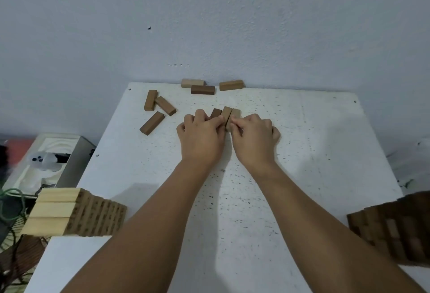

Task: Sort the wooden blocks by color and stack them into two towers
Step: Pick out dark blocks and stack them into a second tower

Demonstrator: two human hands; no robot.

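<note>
three short rectangular brown wooden blocks (226,114) lie side by side at mid-table, long axes pointing away from the person, near ends under the fingertips. left hand (201,135) curls onto the darker left block; right hand (254,135) pinches the paler right pair. both hands equally near. six loose blocks lie beyond on the speckled white table (302,153); pale tower (74,214) near-left, dark tower (393,225) near-right; grey wall behind.
</note>
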